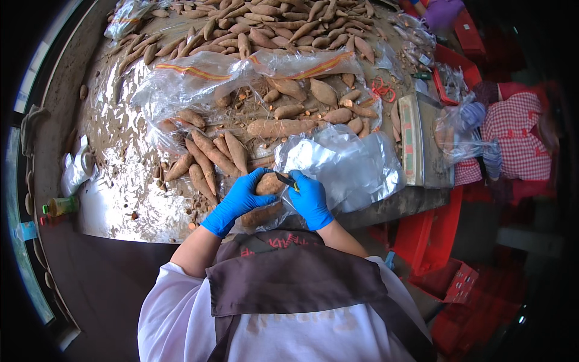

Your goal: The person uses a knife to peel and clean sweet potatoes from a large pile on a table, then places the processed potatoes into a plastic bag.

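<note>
In a blue glove, my left hand (244,192) is closed around a brown sweet potato (270,184) near the table's front edge. My right hand (310,197), gloved the same way, grips a small knife (286,179) with a dark blade, which meets the upper right end of that root. Below both hands another sweet potato (261,214) lies in clear plastic. Several loose sweet potatoes (208,151) rest just beyond my left hand. Clear plastic bags (339,163) spread out past my right hand.
A heap of sweet potatoes (271,27) covers the table's far side. On the right stands a weighing scale (425,140); beyond it a person in a checked garment (515,122) handles a clear bag. Red crates (429,235) stand below. A bottle (63,205) lies at the left edge.
</note>
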`<act>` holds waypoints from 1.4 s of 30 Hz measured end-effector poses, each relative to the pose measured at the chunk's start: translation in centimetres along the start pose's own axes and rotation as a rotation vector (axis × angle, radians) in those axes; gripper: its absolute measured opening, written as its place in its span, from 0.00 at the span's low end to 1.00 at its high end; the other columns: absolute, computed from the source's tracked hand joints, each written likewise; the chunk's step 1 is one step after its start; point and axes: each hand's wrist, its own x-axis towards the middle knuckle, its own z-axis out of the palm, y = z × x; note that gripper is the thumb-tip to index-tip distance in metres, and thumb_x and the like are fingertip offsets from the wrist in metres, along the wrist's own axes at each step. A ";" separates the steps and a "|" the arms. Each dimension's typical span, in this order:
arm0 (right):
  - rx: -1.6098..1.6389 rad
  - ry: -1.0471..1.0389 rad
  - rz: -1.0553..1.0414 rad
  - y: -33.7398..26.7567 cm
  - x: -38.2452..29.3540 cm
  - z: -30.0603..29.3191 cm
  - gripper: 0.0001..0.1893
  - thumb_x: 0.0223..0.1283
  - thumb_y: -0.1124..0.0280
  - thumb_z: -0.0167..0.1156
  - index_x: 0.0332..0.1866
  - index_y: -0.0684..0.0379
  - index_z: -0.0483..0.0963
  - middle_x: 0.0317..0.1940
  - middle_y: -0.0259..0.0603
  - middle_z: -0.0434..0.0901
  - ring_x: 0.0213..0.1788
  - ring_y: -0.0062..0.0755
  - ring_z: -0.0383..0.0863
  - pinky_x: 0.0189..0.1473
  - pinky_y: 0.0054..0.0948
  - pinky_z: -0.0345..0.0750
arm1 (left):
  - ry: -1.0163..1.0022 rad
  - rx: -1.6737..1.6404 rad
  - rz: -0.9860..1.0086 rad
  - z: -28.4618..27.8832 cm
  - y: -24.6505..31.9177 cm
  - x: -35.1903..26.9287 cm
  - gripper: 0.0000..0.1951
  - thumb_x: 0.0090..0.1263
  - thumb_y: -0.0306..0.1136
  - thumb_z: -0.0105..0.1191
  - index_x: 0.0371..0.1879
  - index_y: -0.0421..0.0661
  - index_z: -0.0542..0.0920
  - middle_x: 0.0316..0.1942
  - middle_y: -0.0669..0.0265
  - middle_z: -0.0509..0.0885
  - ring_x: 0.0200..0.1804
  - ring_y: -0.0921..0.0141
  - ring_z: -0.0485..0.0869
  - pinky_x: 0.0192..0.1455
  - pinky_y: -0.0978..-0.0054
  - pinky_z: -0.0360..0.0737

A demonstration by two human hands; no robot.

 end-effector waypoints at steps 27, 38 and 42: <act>0.208 0.170 0.019 -1.2 -0.6 1.7 0.10 0.44 0.75 0.54 0.36 0.57 0.73 0.26 0.52 0.76 0.30 0.53 0.77 0.27 0.40 0.72 | 0.325 -2.052 -0.200 3.2 -0.4 -1.6 0.26 0.65 0.39 0.53 0.55 0.35 0.64 0.54 0.48 0.71 0.58 0.53 0.70 0.62 0.53 0.67; 0.710 0.044 0.346 2.5 0.5 4.3 0.07 0.52 0.73 0.52 0.36 0.61 0.73 0.20 0.35 0.72 0.21 0.25 0.68 0.25 0.27 0.69 | 0.224 -2.127 -0.165 3.3 3.8 -2.7 0.22 0.64 0.42 0.54 0.50 0.38 0.69 0.48 0.55 0.75 0.52 0.59 0.75 0.58 0.58 0.72; 0.910 -0.079 0.639 2.5 0.1 0.4 0.08 0.55 0.72 0.54 0.40 0.58 0.74 0.23 0.25 0.71 0.21 0.12 0.64 0.21 0.18 0.64 | 0.245 -1.591 0.072 0.3 5.1 -3.9 0.32 0.60 0.43 0.59 0.58 0.40 0.63 0.51 0.54 0.74 0.56 0.60 0.73 0.61 0.58 0.69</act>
